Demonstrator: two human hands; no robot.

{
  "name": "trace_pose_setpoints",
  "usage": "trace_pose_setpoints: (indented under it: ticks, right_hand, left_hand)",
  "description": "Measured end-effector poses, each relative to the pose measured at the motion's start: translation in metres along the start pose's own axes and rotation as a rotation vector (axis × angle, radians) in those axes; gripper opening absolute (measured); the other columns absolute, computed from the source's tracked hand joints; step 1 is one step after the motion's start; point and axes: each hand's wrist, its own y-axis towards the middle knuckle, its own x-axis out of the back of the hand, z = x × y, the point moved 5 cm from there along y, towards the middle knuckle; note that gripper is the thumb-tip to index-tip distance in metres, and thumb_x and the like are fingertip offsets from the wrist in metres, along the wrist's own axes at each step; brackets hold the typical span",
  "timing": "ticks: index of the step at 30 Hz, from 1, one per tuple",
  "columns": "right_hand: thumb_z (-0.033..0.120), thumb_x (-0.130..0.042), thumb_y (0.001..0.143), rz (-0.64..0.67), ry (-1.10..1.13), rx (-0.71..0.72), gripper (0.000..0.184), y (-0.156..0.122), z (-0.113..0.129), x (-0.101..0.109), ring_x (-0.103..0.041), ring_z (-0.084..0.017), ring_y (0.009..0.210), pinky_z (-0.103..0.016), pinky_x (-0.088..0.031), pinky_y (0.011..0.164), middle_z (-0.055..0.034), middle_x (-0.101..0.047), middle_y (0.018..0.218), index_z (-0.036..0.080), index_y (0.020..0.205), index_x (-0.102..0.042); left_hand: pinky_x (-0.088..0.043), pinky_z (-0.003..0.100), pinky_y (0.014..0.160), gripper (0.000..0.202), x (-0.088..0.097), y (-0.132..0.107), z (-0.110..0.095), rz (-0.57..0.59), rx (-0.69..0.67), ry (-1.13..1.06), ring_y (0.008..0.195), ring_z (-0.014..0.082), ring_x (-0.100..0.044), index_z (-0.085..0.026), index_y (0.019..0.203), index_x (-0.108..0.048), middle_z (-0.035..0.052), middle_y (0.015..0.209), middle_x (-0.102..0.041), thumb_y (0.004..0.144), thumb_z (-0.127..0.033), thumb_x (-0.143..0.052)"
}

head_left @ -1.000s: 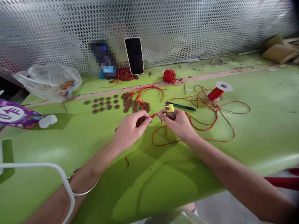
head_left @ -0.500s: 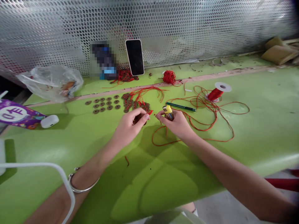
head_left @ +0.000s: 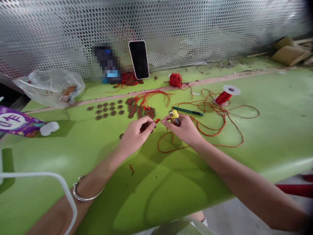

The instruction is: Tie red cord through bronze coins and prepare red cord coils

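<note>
My left hand (head_left: 135, 134) is closed around brown holed coins (head_left: 146, 126), mostly hidden by the fingers. A knotted end of red cord (head_left: 157, 120) sticks out past its thumb and index fingertip. My right hand (head_left: 184, 130) grips a yellow-topped lighter (head_left: 174, 114) within its fingers; no flame shows. Its thumb and index fingertip pinch at the tip of that red cord, between the two hands. Behind the left hand lie coins strung on red cord (head_left: 133, 109). Left of these, loose coins (head_left: 112, 108) are laid out in rows.
A green pen-like tool (head_left: 188, 111) lies beyond my right hand. Loops of red cord (head_left: 242, 132) spread from a white-flanged spool (head_left: 231, 90). A phone (head_left: 139, 60) leans on the perforated metal panel (head_left: 186, 29). A plastic bag (head_left: 51, 86) and white case (head_left: 49, 128) sit left.
My right fingertips and the red cord's end have come together, closing the small gap between them. The whole view has shifted slightly, and a coin now shows beside my left hand.
</note>
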Motion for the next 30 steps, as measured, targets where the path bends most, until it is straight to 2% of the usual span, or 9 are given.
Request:
trace_pose_setpoints:
  ticks: [4, 8, 11, 15, 19, 24, 27, 30]
  right_hand:
    - [0.043, -0.064, 0.075, -0.033, -0.016, -0.02, 0.029, 0.001, 0.0, 0.003, -0.028, -0.008, 0.051, -0.025, -0.021, 0.048, 0.006, -0.034, 0.057, 0.014, 0.081, -0.063]
    - [0.042, -0.062, 0.076, 0.061, -0.053, -0.031, 0.028, 0.0, 0.001, -0.002, -0.026, -0.008, 0.051, -0.025, -0.019, 0.049, 0.006, -0.032, 0.056, 0.014, 0.08, -0.064]
    - [0.042, -0.063, 0.076, 0.083, 0.025, -0.007, 0.029, 0.0, 0.002, -0.003, -0.026, -0.008, 0.052, -0.025, -0.02, 0.049, 0.0055, -0.033, 0.058, 0.014, 0.078, -0.062]
    - [0.044, -0.064, 0.076, 0.003, 0.202, 0.044, 0.03, 0.004, 0.001, 0.007, -0.024, -0.007, 0.051, -0.025, -0.019, 0.047, 0.0058, -0.032, 0.059, 0.015, 0.078, -0.06]
    - [0.043, -0.066, 0.076, -0.134, 0.308, 0.109, 0.029, 0.01, 0.001, 0.026, -0.024, -0.006, 0.049, -0.025, -0.017, 0.045, 0.0049, -0.037, 0.06, 0.015, 0.08, -0.061]
    - [0.037, -0.071, 0.073, -0.367, 0.355, 0.118, 0.024, 0.016, 0.001, 0.058, -0.024, -0.005, 0.043, -0.024, -0.017, 0.042, 0.0076, -0.035, 0.053, 0.017, 0.078, -0.059]
    - [0.034, -0.07, 0.073, -0.601, 0.479, 0.231, 0.02, 0.016, 0.006, 0.093, -0.022, -0.006, 0.04, -0.024, -0.016, 0.04, 0.0101, -0.031, 0.047, 0.021, 0.074, -0.055]
    - [0.026, -0.066, 0.075, -0.819, 0.55, 0.297, 0.02, 0.013, 0.005, 0.125, -0.016, -0.007, 0.038, -0.025, -0.016, 0.04, 0.0118, -0.025, 0.043, 0.024, 0.069, -0.048]
  left_hand:
    - [-0.032, 0.023, 0.051, 0.024, -0.002, -0.002, 0.0, 0.035, -0.008, 0.027, 0.053, 0.0102, -0.044, -0.018, 0.077, -0.055, -0.0038, 0.061, -0.049, 0.091, -0.037, -0.048]
    - [-0.031, 0.023, 0.049, 0.023, 0.001, -0.002, 0.001, 0.006, 0.001, -0.019, 0.052, 0.0097, -0.043, -0.018, 0.079, -0.056, -0.004, 0.061, -0.049, 0.09, -0.037, -0.05]
    - [-0.032, 0.023, 0.047, 0.023, 0.002, 0.0, 0.004, -0.031, 0.021, -0.046, 0.051, 0.0099, -0.043, -0.018, 0.078, -0.056, -0.0033, 0.062, -0.049, 0.09, -0.038, -0.051]
    - [-0.032, 0.023, 0.046, 0.023, 0.003, -0.002, 0.011, -0.068, 0.025, -0.045, 0.053, 0.0107, -0.045, -0.019, 0.081, -0.058, -0.0021, 0.063, -0.053, 0.089, -0.04, -0.051]
    - [-0.032, 0.023, 0.047, 0.026, 0.005, -0.012, 0.017, -0.107, 0.041, -0.068, 0.053, 0.0106, -0.045, -0.019, 0.08, -0.057, -0.0022, 0.063, -0.052, 0.09, -0.042, -0.05]
    - [-0.036, 0.023, 0.048, 0.027, 0.008, -0.022, 0.019, -0.144, 0.091, -0.196, 0.053, 0.0107, -0.047, -0.019, 0.08, -0.058, -0.0026, 0.061, -0.05, 0.09, -0.043, -0.052]
    - [-0.033, 0.022, 0.045, 0.026, 0.015, -0.023, 0.015, -0.209, 0.059, -0.248, 0.05, 0.0099, -0.046, -0.019, 0.078, -0.06, -0.0025, 0.061, -0.051, 0.088, -0.042, -0.054]
    - [-0.029, 0.022, 0.043, 0.024, 0.028, -0.025, 0.014, -0.347, 0.009, -0.292, 0.049, 0.0093, -0.042, -0.018, 0.078, -0.061, -0.0028, 0.059, -0.048, 0.088, -0.039, -0.056]
